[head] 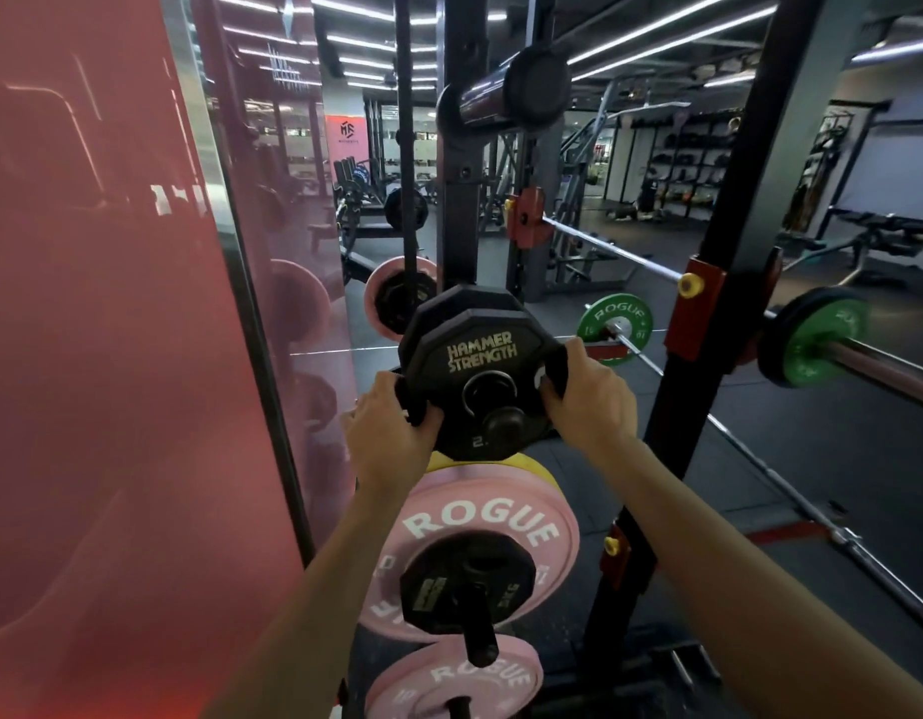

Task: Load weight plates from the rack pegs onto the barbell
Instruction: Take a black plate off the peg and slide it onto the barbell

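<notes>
Two hands on one plate | left hand point(392, 433) curls round the left edge of the black plate point(483, 373) | plate sits on its rack peg point(503, 420) | right hand point(586, 397) grips the right edge | step: taking it off | next: slide it off, carry it right to the barbell point(885, 368)

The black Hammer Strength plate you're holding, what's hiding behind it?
Behind the front Hammer Strength plate sits another black plate, its top edge peeking out. Both hands, left and right, grip the front one. The rest of the back plate is covered.
</notes>
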The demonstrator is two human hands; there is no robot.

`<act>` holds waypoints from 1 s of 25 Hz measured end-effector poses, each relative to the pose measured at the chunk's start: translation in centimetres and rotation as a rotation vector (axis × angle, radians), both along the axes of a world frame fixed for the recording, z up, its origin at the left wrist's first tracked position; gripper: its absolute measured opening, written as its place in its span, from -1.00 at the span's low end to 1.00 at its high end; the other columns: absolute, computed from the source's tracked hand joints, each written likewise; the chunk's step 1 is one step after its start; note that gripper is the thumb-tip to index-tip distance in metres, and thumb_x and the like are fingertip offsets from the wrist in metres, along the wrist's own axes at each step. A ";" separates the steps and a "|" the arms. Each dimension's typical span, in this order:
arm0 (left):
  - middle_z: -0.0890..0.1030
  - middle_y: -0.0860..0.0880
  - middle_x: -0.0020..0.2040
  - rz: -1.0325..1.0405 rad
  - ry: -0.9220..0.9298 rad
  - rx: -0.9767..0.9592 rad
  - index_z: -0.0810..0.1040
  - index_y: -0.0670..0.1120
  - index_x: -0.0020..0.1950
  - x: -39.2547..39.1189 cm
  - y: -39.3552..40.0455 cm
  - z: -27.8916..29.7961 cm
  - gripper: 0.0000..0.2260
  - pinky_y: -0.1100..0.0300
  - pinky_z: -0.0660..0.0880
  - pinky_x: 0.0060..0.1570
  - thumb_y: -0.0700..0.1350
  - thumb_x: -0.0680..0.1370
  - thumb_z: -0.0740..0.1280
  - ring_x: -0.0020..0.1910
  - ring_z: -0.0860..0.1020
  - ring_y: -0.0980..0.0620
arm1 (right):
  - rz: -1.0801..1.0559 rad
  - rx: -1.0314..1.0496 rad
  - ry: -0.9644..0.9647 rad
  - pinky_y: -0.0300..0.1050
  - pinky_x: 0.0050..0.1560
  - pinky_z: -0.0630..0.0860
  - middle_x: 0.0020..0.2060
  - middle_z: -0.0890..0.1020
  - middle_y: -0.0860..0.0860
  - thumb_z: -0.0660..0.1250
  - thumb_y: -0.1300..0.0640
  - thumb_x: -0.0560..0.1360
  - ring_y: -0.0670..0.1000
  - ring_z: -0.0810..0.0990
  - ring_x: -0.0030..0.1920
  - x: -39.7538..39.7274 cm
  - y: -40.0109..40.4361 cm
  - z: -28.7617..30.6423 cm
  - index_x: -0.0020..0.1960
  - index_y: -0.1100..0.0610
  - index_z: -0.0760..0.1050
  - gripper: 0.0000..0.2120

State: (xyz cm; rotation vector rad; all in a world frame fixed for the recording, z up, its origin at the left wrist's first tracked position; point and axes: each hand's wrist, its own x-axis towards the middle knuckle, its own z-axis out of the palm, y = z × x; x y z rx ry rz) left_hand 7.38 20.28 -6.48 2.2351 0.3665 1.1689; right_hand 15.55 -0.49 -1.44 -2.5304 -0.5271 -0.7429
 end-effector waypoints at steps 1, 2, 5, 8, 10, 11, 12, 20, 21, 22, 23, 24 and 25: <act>0.54 0.10 -0.17 -0.002 -0.016 0.002 0.46 -0.04 0.00 -0.8 -0.3 0.1 -0.73 0.06 0.34 0.00 0.06 0.44 0.43 -0.16 0.55 0.00 | -0.003 0.016 0.002 -0.06 -0.34 0.34 -0.16 0.61 0.13 0.27 -0.04 0.54 0.26 0.60 -0.20 -0.9 -0.6 0.0 0.14 0.12 0.33 -0.70; 0.54 0.09 -0.19 0.004 -0.034 0.002 0.48 -0.05 -0.03 -1.7 -0.5 0.3 -0.72 0.03 0.39 0.01 0.07 0.41 0.43 -0.17 0.55 -0.02 | 0.005 0.031 -0.004 -0.07 -0.35 0.35 -0.18 0.61 0.13 0.27 -0.06 0.53 0.25 0.60 -0.21 -1.7 -1.1 0.1 0.11 0.12 0.34 -0.70; 0.53 0.11 -0.24 0.019 -0.085 0.006 0.52 -0.05 -0.10 -4.9 -1.9 1.0 -0.71 -0.10 0.51 -0.01 0.12 0.33 0.37 -0.22 0.56 -0.04 | 0.042 0.041 -0.042 -0.09 -0.39 0.39 -0.27 0.61 0.08 0.28 -0.09 0.52 0.18 0.59 -0.30 -5.0 -3.8 -0.3 0.03 0.11 0.36 -0.72; 0.49 0.18 -0.31 0.005 -0.103 0.072 0.53 0.01 -0.20 -9.3 -5.8 1.2 -0.76 -0.14 0.53 -0.07 0.09 0.24 0.41 -0.29 0.57 -0.01 | 0.006 0.078 0.031 -0.03 -0.35 0.54 -0.31 0.61 0.02 0.29 -0.10 0.50 0.11 0.60 -0.33 -9.3 -8.2 -1.5 -0.01 0.07 0.40 -0.75; 0.50 0.17 -0.34 -0.001 -0.083 0.101 0.53 0.03 -0.23 -11.8 -9.0 0.9 -0.77 -0.10 0.52 -0.08 0.09 0.22 0.43 -0.31 0.58 -0.03 | -0.019 0.121 0.088 -0.03 -0.31 0.56 -0.31 0.60 0.00 0.31 -0.11 0.48 0.10 0.61 -0.30 -12.0 -11.4 -2.6 -0.02 0.05 0.42 -0.76; 0.52 0.16 -0.34 -0.011 -0.079 0.125 0.54 0.02 -0.22 -12.9 -11.0 0.9 -0.77 -0.07 0.51 -0.07 0.09 0.23 0.43 -0.30 0.58 -0.03 | -0.044 0.142 0.088 -0.05 -0.31 0.54 -0.32 0.60 0.00 0.32 -0.11 0.48 0.11 0.61 -0.29 -13.6 -13.6 -2.9 -0.01 0.05 0.43 -0.75; 0.55 0.14 -0.34 -0.034 -0.078 0.155 0.56 0.01 -0.21 -13.9 -13.4 1.0 -0.77 -0.05 0.49 -0.06 0.10 0.24 0.42 -0.29 0.58 -0.03 | -0.076 0.160 0.081 -0.07 -0.31 0.50 -0.32 0.58 0.00 0.34 -0.11 0.47 0.12 0.61 -0.28 -15.5 -16.4 -2.9 0.00 0.05 0.45 -0.75; 0.61 0.04 -0.31 -0.356 -0.109 0.126 0.59 -0.03 -0.17 -15.0 -31.9 2.2 -0.75 -0.10 0.51 -0.06 0.06 0.25 0.46 -0.27 0.59 -0.06 | -0.428 0.251 -0.022 0.04 -0.21 0.56 -0.27 0.65 0.07 0.41 -0.14 0.36 0.21 0.61 -0.23 -24.6 -36.1 -1.6 -0.05 0.04 0.54 -0.70; 0.62 0.04 -0.31 -0.401 -0.117 0.130 0.59 -0.03 -0.17 -14.7 -34.1 1.9 -0.75 -0.09 0.50 -0.06 0.07 0.26 0.44 -0.27 0.59 -0.05 | -0.478 0.244 -0.017 0.03 -0.22 0.56 -0.27 0.66 0.06 0.42 -0.14 0.35 0.21 0.62 -0.22 -25.3 -38.3 -1.9 -0.07 0.04 0.54 -0.70; 0.61 0.05 -0.31 -0.447 -0.123 0.137 0.59 -0.02 -0.17 -14.4 -36.4 1.6 -0.76 -0.07 0.49 -0.06 0.07 0.26 0.43 -0.27 0.58 -0.03 | -0.524 0.245 -0.011 0.00 -0.23 0.54 -0.27 0.66 0.06 0.44 -0.14 0.34 0.20 0.62 -0.21 -26.0 -40.5 -2.2 -0.08 0.04 0.55 -0.71; 0.60 0.07 -0.31 -0.491 -0.123 0.138 0.58 -0.02 -0.18 -14.0 -38.7 1.2 -0.77 -0.04 0.46 -0.04 0.07 0.27 0.43 -0.27 0.58 -0.01 | -0.560 0.257 -0.005 -0.03 -0.25 0.53 -0.26 0.66 0.05 0.45 -0.13 0.33 0.19 0.62 -0.21 -26.6 -42.5 -2.6 -0.07 0.03 0.56 -0.71; 0.59 0.09 -0.31 -0.531 -0.117 0.133 0.58 -0.01 -0.18 -13.7 -40.9 0.7 -0.78 0.01 0.41 -0.03 0.06 0.27 0.44 -0.26 0.57 0.00 | -0.591 0.273 -0.001 -0.06 -0.27 0.50 -0.26 0.66 0.03 0.46 -0.10 0.34 0.17 0.62 -0.20 -27.0 -44.5 -3.0 -0.06 0.03 0.57 -0.73; 0.57 0.10 -0.31 -0.563 -0.110 0.125 0.58 -0.01 -0.17 -13.2 -43.1 0.2 -0.78 0.07 0.34 -0.03 0.06 0.27 0.45 -0.26 0.55 0.02 | -0.619 0.287 -0.004 -0.08 -0.28 0.48 -0.26 0.67 0.02 0.46 -0.08 0.35 0.16 0.62 -0.20 -27.2 -46.3 -3.2 -0.05 0.04 0.58 -0.74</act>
